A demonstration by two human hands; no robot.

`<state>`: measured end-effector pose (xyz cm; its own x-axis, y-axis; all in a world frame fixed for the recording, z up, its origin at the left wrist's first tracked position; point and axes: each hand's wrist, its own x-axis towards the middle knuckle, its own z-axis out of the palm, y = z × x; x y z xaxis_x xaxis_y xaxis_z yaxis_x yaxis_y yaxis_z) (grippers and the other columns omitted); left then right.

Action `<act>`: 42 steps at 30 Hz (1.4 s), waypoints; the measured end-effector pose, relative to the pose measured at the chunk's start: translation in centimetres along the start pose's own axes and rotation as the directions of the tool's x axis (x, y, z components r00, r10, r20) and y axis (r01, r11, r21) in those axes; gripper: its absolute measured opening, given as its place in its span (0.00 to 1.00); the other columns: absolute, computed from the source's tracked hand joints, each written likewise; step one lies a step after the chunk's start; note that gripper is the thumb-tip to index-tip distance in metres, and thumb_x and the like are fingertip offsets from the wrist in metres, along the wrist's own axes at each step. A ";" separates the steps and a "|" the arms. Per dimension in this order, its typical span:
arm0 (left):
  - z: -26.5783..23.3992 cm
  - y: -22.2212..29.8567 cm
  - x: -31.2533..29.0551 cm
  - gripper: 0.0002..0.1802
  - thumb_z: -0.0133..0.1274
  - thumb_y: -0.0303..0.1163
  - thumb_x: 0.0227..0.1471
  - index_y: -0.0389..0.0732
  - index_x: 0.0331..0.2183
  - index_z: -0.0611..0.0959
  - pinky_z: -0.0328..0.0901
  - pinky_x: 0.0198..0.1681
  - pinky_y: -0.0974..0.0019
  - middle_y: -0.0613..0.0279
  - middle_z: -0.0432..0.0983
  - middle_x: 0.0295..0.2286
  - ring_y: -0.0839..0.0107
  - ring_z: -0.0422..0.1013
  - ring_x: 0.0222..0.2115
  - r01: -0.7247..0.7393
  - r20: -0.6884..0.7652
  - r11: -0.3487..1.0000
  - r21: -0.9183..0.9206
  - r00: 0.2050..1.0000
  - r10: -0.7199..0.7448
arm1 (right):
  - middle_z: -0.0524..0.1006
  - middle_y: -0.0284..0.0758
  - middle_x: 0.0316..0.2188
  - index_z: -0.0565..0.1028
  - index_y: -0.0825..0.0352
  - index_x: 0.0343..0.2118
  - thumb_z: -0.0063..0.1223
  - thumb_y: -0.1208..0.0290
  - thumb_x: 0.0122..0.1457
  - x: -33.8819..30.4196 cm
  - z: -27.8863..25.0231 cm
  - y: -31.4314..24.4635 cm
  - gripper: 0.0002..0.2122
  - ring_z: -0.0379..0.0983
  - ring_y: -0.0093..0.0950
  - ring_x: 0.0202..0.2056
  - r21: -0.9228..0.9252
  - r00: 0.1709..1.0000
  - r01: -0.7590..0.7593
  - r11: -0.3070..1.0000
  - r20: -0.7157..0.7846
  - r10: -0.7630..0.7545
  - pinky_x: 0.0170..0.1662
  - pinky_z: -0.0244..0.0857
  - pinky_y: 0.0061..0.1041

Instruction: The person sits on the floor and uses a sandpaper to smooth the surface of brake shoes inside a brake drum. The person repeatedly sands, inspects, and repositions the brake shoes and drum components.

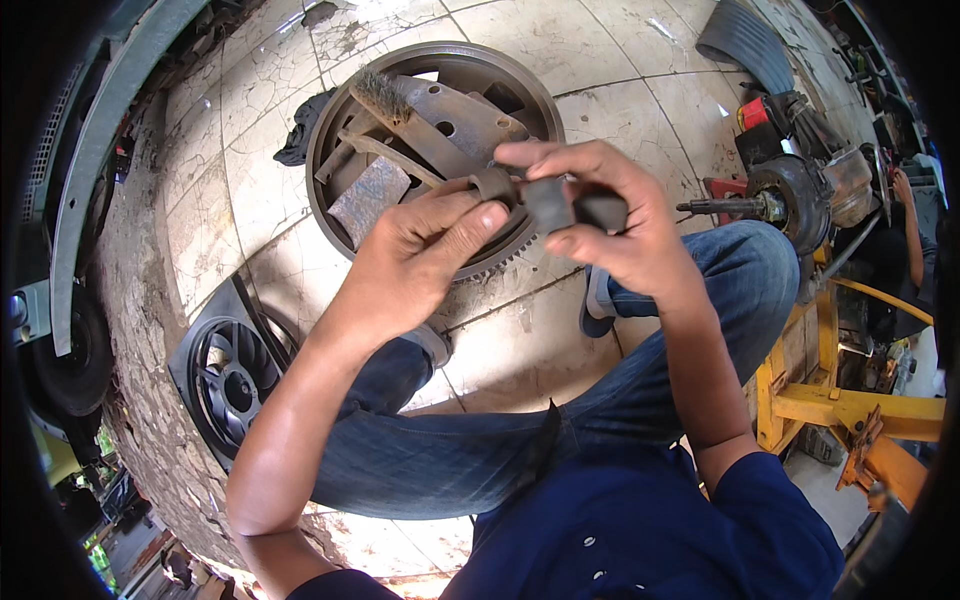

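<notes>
My left hand is closed, with thumb and fingers pinching a small dark metal ring. Beside it, my right hand grips a grey-black cylindrical piece, blurred, so its exact kind is unclear. The two parts nearly meet; whether they touch I cannot tell. Below both hands lies a large round toothed metal wheel, its teeth showing along the near edge. Resting across it are a wire brush, a flat metal plate with holes and a rusty, blue-speckled plate.
A black fan in a shroud leans at the left. On the right stand a greasy hub assembly with a shaft and a yellow metal frame. A black ribbed mat lies at the far right. Another person's arm shows at the right edge.
</notes>
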<state>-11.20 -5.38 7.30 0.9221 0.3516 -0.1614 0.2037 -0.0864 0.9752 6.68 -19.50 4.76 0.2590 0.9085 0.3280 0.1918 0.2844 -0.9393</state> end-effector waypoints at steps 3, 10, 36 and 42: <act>0.7 0.1 -0.2 0.19 0.55 0.41 0.59 0.32 0.41 0.83 0.68 0.43 0.71 0.58 0.80 0.33 0.76 0.74 0.37 0.137 -0.131 0.977 -0.162 0.979 -0.159 | 0.75 0.33 0.51 0.73 0.61 0.48 0.67 0.77 0.48 -0.4 1.3 0.5 0.22 0.74 0.23 0.47 -0.019 1.000 -0.011 1.000 0.009 0.012 0.42 0.68 0.21; 2.2 0.7 0.1 0.20 0.47 0.42 0.64 0.33 0.44 0.79 0.70 0.49 0.65 0.55 0.78 0.38 0.74 0.76 0.40 0.202 -0.124 0.885 -0.419 0.953 -0.276 | 0.77 0.32 0.49 0.74 0.61 0.48 0.68 0.80 0.44 -0.3 3.0 2.0 0.25 0.76 0.29 0.48 -0.164 0.973 0.184 0.969 -0.110 -0.203 0.48 0.72 0.28; 3.9 1.3 -0.4 0.16 0.62 0.35 0.54 0.35 0.40 0.78 0.63 0.49 0.66 0.61 0.74 0.39 0.74 0.69 0.42 0.048 -0.290 0.947 -0.319 0.946 -0.146 | 0.80 0.35 0.34 0.74 0.55 0.55 0.68 0.76 0.44 -1.0 3.2 1.1 0.30 0.78 0.31 0.33 -0.489 0.942 0.112 0.865 -0.224 -0.248 0.36 0.74 0.27; 2.6 1.6 0.2 0.13 0.61 0.31 0.54 0.34 0.38 0.77 0.66 0.44 0.70 0.59 0.77 0.34 0.75 0.71 0.37 0.065 -0.343 0.955 -0.289 0.924 -0.166 | 0.81 0.33 0.34 0.72 0.51 0.57 0.70 0.69 0.44 -0.8 2.6 1.0 0.33 0.79 0.28 0.30 -0.526 0.959 0.040 0.849 -0.218 -0.180 0.34 0.75 0.27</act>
<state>-9.79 -7.91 8.46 0.7056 0.6595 -0.2594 0.1591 0.2092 0.9648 4.22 -19.16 3.25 0.4200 0.7539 0.5052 0.6715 0.1163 -0.7318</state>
